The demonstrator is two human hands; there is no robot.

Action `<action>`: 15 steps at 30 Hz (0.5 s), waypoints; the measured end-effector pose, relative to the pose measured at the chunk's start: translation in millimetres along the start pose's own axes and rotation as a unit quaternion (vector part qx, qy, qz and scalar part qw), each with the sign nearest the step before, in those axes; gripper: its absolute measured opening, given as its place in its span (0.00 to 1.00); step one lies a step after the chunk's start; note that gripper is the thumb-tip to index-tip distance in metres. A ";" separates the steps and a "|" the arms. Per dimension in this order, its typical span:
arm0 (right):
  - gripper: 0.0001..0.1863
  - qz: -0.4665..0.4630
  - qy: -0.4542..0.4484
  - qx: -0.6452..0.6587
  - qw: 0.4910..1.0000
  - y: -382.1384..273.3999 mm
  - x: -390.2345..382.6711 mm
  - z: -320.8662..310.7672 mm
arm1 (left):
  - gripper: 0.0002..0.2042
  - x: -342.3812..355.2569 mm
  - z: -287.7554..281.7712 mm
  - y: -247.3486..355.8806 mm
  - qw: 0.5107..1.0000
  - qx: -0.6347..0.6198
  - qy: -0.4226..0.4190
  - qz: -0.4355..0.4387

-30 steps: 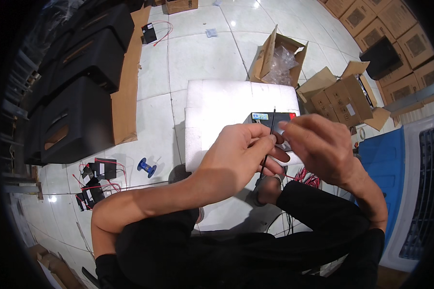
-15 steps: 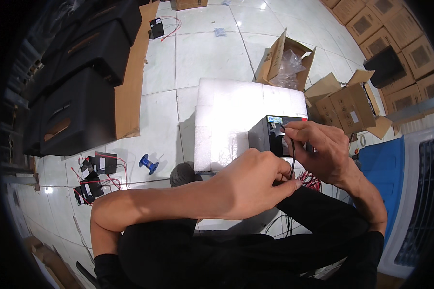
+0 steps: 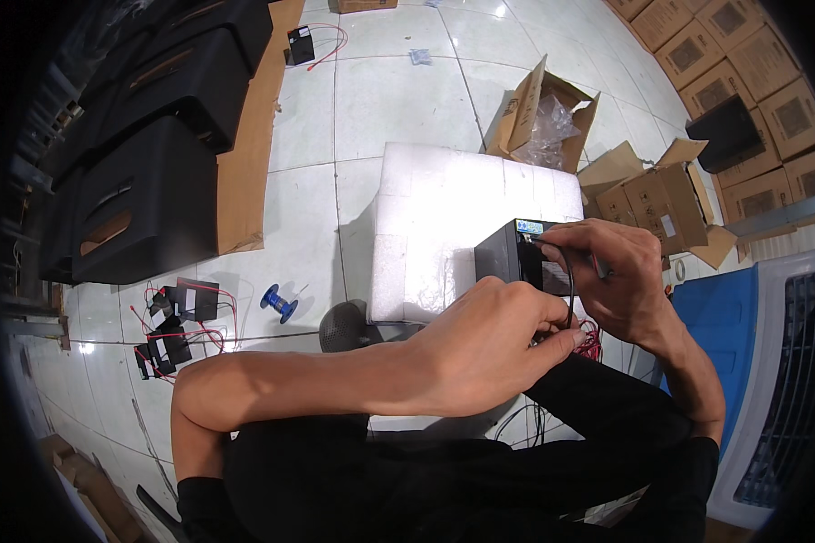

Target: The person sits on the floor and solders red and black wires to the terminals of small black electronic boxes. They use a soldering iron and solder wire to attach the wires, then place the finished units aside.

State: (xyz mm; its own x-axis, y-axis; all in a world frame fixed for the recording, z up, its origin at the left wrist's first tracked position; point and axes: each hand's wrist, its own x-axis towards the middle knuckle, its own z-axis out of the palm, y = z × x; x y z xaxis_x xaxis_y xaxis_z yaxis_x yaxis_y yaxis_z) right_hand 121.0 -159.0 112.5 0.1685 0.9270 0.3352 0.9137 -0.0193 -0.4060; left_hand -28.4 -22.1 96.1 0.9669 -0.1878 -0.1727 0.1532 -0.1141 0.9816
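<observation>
A dark grey box-shaped battery (image 3: 498, 255) with a blue-green label on its top edge rests on a white foam block (image 3: 435, 199). At the battery's top, near the label, my right hand (image 3: 627, 271) pinches the end of a black wire (image 3: 571, 282). The wire bends down to my left hand (image 3: 484, 348), whose thumb and fingers are closed on its lower stretch. Whether the wire's end touches a terminal is hidden by my right fingers. A bundle of red wires (image 3: 590, 340) shows just below my hands.
Small black batteries with red leads (image 3: 196, 299) and a blue spool (image 3: 279, 304) lie on the tiled floor to the left. Large black cases (image 3: 154, 204) stand beyond them. Open cartons (image 3: 561, 113) are at the far right, with a blue-and-white appliance (image 3: 711, 317) nearer.
The view has shifted slightly, and both hands with the battery appear a little farther right. My right fingers stay at the battery's top; both hands keep hold of the black wire.
</observation>
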 end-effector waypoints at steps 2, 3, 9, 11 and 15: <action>0.09 -0.006 0.001 -0.002 1.000 0.2 0.3 0.4 | 0.13 -0.4 -0.4 0.0 1.000 -0.005 -0.004 -0.002; 0.09 -0.006 0.000 -0.002 1.000 0.2 0.4 0.5 | 0.13 -0.5 -0.5 0.0 1.000 -0.002 -0.006 -0.007; 0.09 -0.007 0.000 0.004 1.000 0.3 0.9 -0.8 | 0.14 0.9 0.6 0.6 1.000 0.018 0.002 -0.007; 0.09 0.002 -0.004 0.011 1.000 0.2 1.3 -0.8 | 0.14 1.1 0.3 0.7 1.000 0.012 -0.001 -0.005; 0.08 -0.001 -0.007 0.011 1.000 0.5 2.9 -0.2 | 0.14 1.1 -0.3 0.5 1.000 0.014 -0.007 -0.015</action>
State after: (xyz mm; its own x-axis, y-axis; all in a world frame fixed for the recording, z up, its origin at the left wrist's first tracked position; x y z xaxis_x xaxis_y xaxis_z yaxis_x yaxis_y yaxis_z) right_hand 122.1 -156.4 113.5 0.1609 0.9323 0.3240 0.9057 -0.0091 -0.4238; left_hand -27.2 -22.0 96.4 0.9588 -0.1980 -0.2038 0.1765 -0.1471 0.9733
